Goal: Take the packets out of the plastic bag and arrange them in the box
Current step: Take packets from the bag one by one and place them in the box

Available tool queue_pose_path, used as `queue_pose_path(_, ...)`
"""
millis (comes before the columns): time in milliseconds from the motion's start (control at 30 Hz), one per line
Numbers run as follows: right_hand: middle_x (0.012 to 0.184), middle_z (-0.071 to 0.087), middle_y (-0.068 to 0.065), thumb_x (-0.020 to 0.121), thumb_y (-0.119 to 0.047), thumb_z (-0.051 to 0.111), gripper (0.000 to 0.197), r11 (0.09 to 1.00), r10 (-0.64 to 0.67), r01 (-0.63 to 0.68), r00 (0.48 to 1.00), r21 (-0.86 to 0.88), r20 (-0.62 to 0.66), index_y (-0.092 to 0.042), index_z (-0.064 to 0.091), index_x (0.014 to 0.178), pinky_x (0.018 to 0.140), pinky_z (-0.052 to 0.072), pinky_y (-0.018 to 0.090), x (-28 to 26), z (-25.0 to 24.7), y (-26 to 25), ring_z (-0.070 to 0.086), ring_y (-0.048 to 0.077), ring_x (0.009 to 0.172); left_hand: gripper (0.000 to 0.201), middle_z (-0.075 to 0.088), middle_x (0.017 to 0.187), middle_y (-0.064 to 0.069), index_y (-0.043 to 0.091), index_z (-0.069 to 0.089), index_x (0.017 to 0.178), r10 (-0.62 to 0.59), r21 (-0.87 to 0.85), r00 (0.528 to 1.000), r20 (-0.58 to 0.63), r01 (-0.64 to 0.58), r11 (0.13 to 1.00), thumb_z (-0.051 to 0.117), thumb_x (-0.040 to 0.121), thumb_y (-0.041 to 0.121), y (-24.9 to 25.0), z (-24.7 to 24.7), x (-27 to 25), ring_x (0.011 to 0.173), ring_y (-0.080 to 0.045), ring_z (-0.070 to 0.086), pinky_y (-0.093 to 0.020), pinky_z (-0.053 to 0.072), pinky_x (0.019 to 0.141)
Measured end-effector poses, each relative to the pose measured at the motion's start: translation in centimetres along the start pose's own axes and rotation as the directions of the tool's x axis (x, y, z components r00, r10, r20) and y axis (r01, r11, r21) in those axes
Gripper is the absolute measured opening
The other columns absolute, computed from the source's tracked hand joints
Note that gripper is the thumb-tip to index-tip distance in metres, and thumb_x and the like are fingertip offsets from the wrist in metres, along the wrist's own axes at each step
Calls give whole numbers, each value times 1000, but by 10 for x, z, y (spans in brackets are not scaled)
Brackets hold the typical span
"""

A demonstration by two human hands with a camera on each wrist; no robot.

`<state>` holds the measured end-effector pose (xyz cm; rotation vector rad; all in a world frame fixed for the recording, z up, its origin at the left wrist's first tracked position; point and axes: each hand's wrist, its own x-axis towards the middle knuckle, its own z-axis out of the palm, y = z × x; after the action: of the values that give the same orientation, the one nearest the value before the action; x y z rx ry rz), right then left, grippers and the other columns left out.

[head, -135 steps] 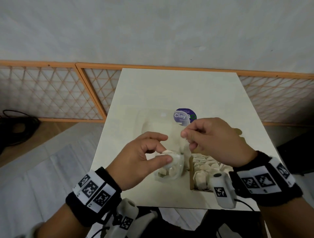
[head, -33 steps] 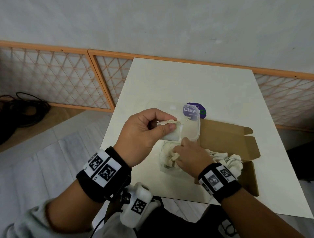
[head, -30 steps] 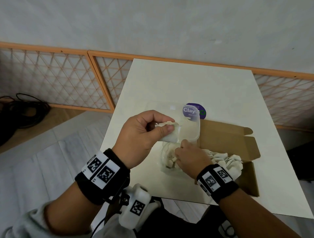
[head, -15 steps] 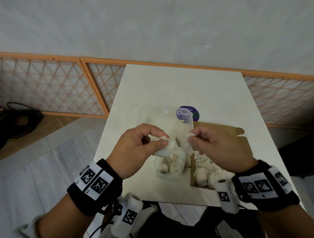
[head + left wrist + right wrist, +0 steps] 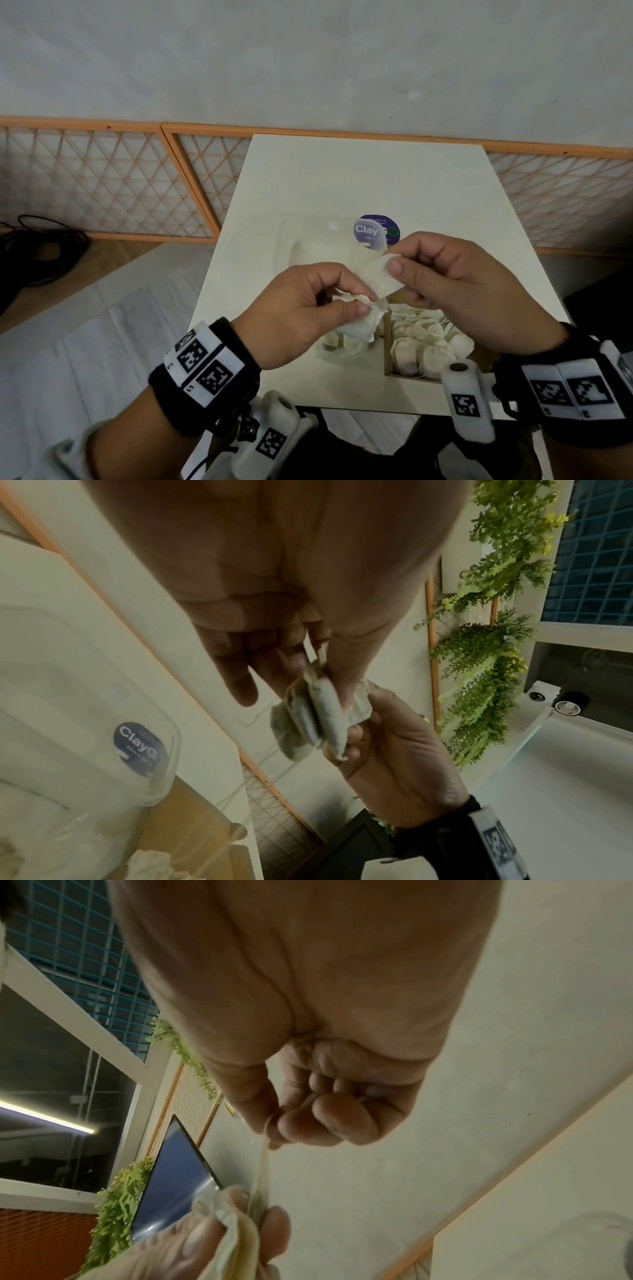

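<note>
Above the table's near edge, my left hand (image 5: 363, 302) pinches a small bundle of white packets (image 5: 359, 322) between thumb and fingers; the left wrist view shows the bundle (image 5: 308, 718) edge-on. My right hand (image 5: 393, 263) pinches a single flat white packet (image 5: 378, 279), whose lower end meets the bundle. The right wrist view shows this packet (image 5: 262, 1153) hanging from thumb and forefinger towards my left hand (image 5: 240, 1229). Below the hands lies the clear plastic bag (image 5: 329, 356) with packets inside. Right of it stands the open cardboard box (image 5: 387, 346), filled with several packets (image 5: 421, 342).
A clear plastic lid (image 5: 308, 240) with a purple "Clay" sticker (image 5: 371, 229) lies on the white table (image 5: 359, 178) behind my hands. An orange lattice fence (image 5: 102, 185) runs along the wall. Black cables (image 5: 37, 246) lie on the floor at left.
My right hand came up out of the plastic bag with one packet and now holds it against the bundle. My left hand kept its grip on the bundle.
</note>
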<state>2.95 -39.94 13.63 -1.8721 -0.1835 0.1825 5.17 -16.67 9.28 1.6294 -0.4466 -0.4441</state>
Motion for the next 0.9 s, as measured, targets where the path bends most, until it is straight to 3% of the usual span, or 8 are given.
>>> queue_pose_path(67, 71, 64, -1, 97, -25, 65, 14, 1000, 4, -4, 999, 0, -48, -12, 72, 95, 60, 48, 17, 1, -3, 2, 57, 6, 63, 11, 78, 99, -9, 10, 77, 101, 1, -16, 1000, 4, -1, 1000, 76, 90, 12, 2, 0, -3, 94, -43, 69, -52, 57, 87)
queue_pose_path(200, 78, 68, 19, 102, -22, 60, 16, 999, 33, -30, 992, 30, -121, -8, 68, 99, 59, 48, 24, 3, -6, 6, 59, 9, 60, 8, 77, 97, -8, 21, 78, 97, 20, 4, 1000, -24, -20, 1000, 76, 88, 21, 3, 0, -4, 84, -55, 60, -61, 54, 80)
queue_pose_path(300, 70, 68, 14, 101, -26, 62, 16, 999, 28, -25, 987, 20, -160, -12, 68, 99, 59, 46, 29, 4, -7, 8, 54, 17, 58, 9, 77, 96, -12, 17, 78, 98, 28, -7, 999, -22, -28, 1000, 76, 90, 18, 6, 1, -5, 86, -49, 66, -55, 57, 81)
queue_pose_path(400, 71, 68, 5, 100, -21, 65, 7, 999, 8, -14, 985, -33, -172, -17, 70, 99, 59, 46, 17, 5, -7, 12, 61, 13, 61, 8, 78, 95, -9, 12, 77, 98, 47, -51, 998, -33, -49, 998, 74, 91, 12, 9, 0, -6, 85, -27, 73, -38, 59, 81)
queue_pose_path(533, 78, 70, -8, 97, -14, 68, 7, 997, 4, -17, 987, -78, -162, -18, 74, 98, 61, 49, 13, 2, -6, 13, 62, 7, 65, 10, 78, 94, -8, 15, 78, 97, 87, -76, 993, -78, -93, 993, 74, 88, 14, 17, -4, -5, 88, -30, 73, -41, 60, 84)
queue_pose_path(700, 89, 75, -1, 94, -15, 72, 12, 982, -19, 8, 998, -191, -57, -24, 76, 100, 77, 59, 33, -8, -6, 7, 70, 16, 81, 8, 79, 98, -6, 13, 77, 95, 127, -125, 972, -199, -153, 980, 77, 87, 12, 23, -13, 5, 91, -20, 73, -35, 61, 87)
queue_pose_path(800, 93, 77, 5, 91, -13, 74, 11, 993, -38, 34, 999, -117, -29, -20, 77, 98, 83, 59, 44, -13, -10, -1, 72, 26, 87, 9, 79, 100, -6, 13, 76, 95, 98, -100, 965, -242, -125, 987, 76, 86, 15, 19, -19, 12, 93, -23, 73, -38, 60, 89)
queue_pose_path(900, 92, 76, 9, 85, -18, 76, 8, 995, -103, 102, 993, -12, -60, -17, 76, 93, 81, 60, 44, -15, -12, -12, 70, 33, 87, 8, 79, 100, -7, 19, 79, 93, 61, -86, 970, -236, -84, 993, 78, 86, 15, 11, -18, 16, 94, -31, 73, -47, 59, 91)
